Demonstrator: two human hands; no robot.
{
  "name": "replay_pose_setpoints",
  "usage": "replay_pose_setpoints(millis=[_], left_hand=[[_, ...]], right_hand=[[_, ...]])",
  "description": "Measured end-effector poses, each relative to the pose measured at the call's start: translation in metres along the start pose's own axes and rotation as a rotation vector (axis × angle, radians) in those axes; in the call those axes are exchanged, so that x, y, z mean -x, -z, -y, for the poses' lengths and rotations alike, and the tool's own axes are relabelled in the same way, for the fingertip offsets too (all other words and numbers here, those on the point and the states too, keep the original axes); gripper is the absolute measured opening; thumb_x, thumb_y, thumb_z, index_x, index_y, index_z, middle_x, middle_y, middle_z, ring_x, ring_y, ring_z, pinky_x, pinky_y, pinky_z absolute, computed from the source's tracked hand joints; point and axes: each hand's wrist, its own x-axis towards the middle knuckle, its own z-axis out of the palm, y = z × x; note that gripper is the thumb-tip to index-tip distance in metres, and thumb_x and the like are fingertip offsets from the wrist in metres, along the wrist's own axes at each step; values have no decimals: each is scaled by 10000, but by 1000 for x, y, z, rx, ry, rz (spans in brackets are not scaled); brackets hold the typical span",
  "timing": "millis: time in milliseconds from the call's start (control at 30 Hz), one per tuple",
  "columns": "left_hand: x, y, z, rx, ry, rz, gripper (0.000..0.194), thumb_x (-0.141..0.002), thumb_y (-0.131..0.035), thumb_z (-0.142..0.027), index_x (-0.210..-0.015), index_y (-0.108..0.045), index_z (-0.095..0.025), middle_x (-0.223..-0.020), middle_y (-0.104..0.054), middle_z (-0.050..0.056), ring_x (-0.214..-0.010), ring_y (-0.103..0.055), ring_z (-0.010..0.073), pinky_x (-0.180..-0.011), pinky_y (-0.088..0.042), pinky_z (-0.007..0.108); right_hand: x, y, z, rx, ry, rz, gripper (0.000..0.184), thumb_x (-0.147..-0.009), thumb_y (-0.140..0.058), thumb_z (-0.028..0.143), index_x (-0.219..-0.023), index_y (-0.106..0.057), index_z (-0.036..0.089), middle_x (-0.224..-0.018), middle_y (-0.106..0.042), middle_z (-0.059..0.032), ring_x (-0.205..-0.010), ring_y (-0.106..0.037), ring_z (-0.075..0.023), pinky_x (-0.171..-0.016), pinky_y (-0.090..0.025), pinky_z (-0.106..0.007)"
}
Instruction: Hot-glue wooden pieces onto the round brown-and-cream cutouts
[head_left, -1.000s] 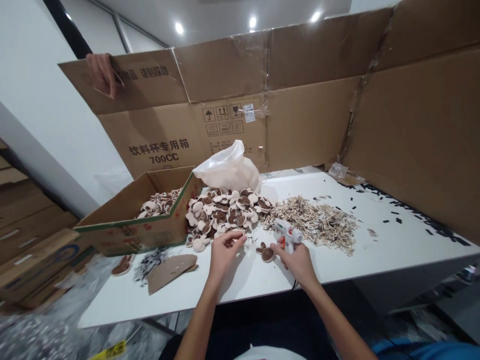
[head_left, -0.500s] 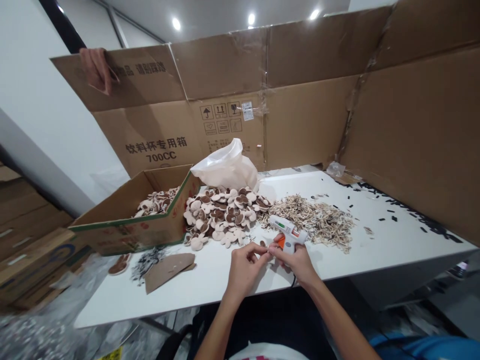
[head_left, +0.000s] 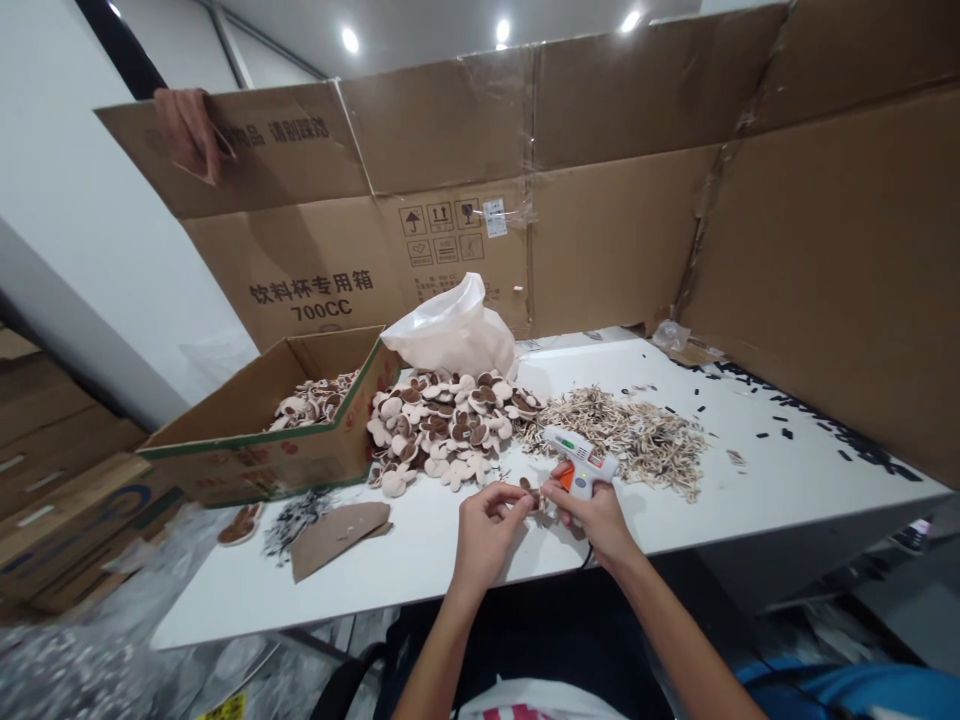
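My right hand (head_left: 592, 515) grips a white glue gun (head_left: 581, 462) with an orange trigger, its nozzle pointing left and up. My left hand (head_left: 486, 528) pinches a small brown-and-cream bunny-shaped piece (head_left: 531, 489), and the fingertips of both hands meet at it just above the white table (head_left: 750, 500). A heap of the same bunny-shaped pieces (head_left: 446, 430) lies just behind my hands. To the right of the gun spreads a pile of thin pale sticks (head_left: 637, 435).
An open cardboard box (head_left: 255, 460) with more pieces stands at the left. A white plastic bag (head_left: 457, 335) sits behind the heap. Tall cardboard walls (head_left: 600, 200) enclose the back and right. A cardboard scrap (head_left: 330, 528) and black bits lie on the table.
My left hand came from the heap over to my right hand with a small piece. The glue gun rose slightly and both hands now meet at the piece.
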Motion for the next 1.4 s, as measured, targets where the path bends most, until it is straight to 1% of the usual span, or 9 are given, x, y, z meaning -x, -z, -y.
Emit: replay_pose_setpoints(millis=[200, 367, 567, 700, 800, 900, 1000, 1133, 1400], left_hand=[[-1, -2, -2, 13, 0, -11, 266, -802, -791, -407, -871, -784, -150, -792, -745, 56, -574, -471, 104, -559, -387, 214], [-2, -7, -3, -19, -6, 1, 297, -805, -790, -417, -969, -817, -172, -875, -774, 71, -593, -500, 117, -572, -412, 226], [0, -9, -5, -187, -123, -14, 241, -888, -712, -414, -869, -815, -197, -748, -750, 39, -564, -511, 125, -556, -406, 232], [3, -13, -5, -280, -141, -62, 249, -901, -694, -418, -828, -773, -194, -680, -718, 12, -510, -477, 110, -522, -367, 228], [5, -16, -3, -284, -124, -81, 258, -906, -683, -425, -823, -753, -191, -667, -708, 7, -494, -468, 107, -509, -351, 227], [5, -17, -2, -243, -126, -59, 266, -924, -658, -431, -854, -752, -192, -702, -719, 14, -517, -499, 118, -520, -373, 226], [5, -16, -4, -255, -175, -41, 238, -937, -639, -398, -887, -758, -199, -757, -739, 25, -568, -551, 134, -561, -415, 233], [4, -12, -9, -316, -229, -46, 214, -937, -635, -369, -891, -767, -207, -809, -761, 42, -602, -586, 153, -578, -431, 250], [7, -10, -14, -485, -321, -47, 187, -965, -608, -306, -861, -742, -227, -782, -737, 18, -593, -567, 148, -620, -422, 262]], right_hand=[[0, -1, 1, 4, -10, 4, 480, -681, -923, 450, -957, -618, 202, -704, -674, 19, -434, -490, -94, -402, -368, -220], [0, -2, 4, 30, -17, 25, 477, -686, -916, 469, -950, -626, 197, -657, -655, 26, -423, -470, -94, -389, -360, -218], [1, -2, 5, 48, -24, -5, 495, -662, -927, 482, -931, -617, 205, -639, -653, 23, -415, -479, -99, -370, -337, -210], [1, -2, 4, 37, -8, -9, 494, -671, -916, 485, -943, -611, 207, -684, -673, 18, -420, -484, -95, -380, -345, -211], [0, -1, 2, 44, 6, -14, 487, -689, -904, 474, -973, -617, 202, -720, -683, 15, -429, -482, -91, -389, -352, -211], [0, 0, 0, 48, 3, -9, 468, -705, -893, 467, -976, -625, 196, -703, -675, 17, -436, -483, -96, -389, -352, -212], [0, 0, 1, 30, 5, 22, 453, -714, -892, 458, -979, -633, 196, -714, -678, 17, -450, -492, -99, -407, -373, -217], [1, -2, 4, 32, 5, 21, 496, -675, -920, 467, -980, -633, 202, -730, -691, 11, -448, -505, -108, -406, -382, -229], [3, -4, 8, 81, 5, 22, 496, -682, -919, 470, -980, -629, 198, -694, -693, 10, -430, -500, -102, -397, -381, -224]])
